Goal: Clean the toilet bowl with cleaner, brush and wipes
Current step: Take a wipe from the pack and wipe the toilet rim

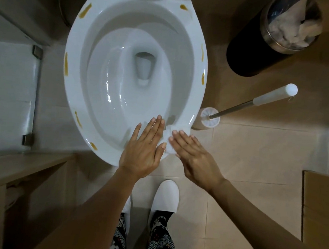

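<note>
A white wipe (172,138) lies bunched on the front right part of the toilet bowl's rim (199,72), at the near end of the bowl. The right hand (194,157) rests on it with straight, spread fingers, their tips touching the wipe's near side. The left hand (144,148) lies flat beside it on the front of the rim, fingers straight and together, its thumb touching the wipe's left edge; neither hand curls round anything. Yellow-brown smears (66,64) dot the rim at several places: along the left side, near the back, on the right side and at the front left. Water stands in the bottom of the bowl. Just right of the bowl a toilet brush (254,102) stands in its holder (206,120) on the tiled floor, handle tilted up to the right. Farther back on the right is a dark round bin (248,52) holding crumpled paper. The person's white slipper (166,196) shows below the hands.
</note>
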`<state>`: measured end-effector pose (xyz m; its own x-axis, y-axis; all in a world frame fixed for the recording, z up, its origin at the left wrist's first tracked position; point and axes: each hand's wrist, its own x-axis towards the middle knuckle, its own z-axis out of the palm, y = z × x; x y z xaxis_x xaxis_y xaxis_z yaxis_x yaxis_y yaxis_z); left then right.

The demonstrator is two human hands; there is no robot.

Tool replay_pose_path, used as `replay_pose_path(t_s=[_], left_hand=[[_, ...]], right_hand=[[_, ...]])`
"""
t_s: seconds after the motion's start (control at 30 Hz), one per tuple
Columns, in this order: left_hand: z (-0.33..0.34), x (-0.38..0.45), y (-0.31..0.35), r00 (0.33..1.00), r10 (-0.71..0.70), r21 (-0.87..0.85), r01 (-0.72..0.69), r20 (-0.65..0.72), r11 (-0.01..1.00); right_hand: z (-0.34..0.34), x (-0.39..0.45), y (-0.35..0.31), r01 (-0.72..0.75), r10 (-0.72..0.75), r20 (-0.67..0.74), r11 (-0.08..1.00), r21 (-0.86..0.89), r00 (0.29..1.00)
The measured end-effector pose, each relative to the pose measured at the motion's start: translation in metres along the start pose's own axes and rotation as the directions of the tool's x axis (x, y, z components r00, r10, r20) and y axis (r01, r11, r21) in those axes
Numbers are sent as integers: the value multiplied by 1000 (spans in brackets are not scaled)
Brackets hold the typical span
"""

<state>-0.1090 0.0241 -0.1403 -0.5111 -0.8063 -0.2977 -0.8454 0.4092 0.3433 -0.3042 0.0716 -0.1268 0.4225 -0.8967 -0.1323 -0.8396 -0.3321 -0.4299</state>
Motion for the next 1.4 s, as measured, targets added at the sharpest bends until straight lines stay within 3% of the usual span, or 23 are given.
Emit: replay_pose_path(t_s=[0.4, 0.6, 0.9, 1.17, 1.4], left_hand=[[-1, 2, -1, 999, 35, 21, -35, -17, 999], [-5, 33, 29, 991, 130, -73, -132, -29, 989], [0, 47, 30, 990, 134, -96, -138, -47, 986], [1, 48, 30, 991, 122, -102, -128, -61, 987], [-1, 47, 31, 992, 113, -100, -117, -49, 988]], right_hand=[[-42, 75, 71, -181, 175, -65, 980, -87, 982], [-35, 47, 59, -118, 116, -50, 992, -35, 992], [-54, 94, 99, -160, 161, -98, 987, 22, 982], [-43, 62, 79, -101, 104, -57, 994, 51, 993], [-56, 104, 96, -159, 163, -91, 986, 54, 982]])
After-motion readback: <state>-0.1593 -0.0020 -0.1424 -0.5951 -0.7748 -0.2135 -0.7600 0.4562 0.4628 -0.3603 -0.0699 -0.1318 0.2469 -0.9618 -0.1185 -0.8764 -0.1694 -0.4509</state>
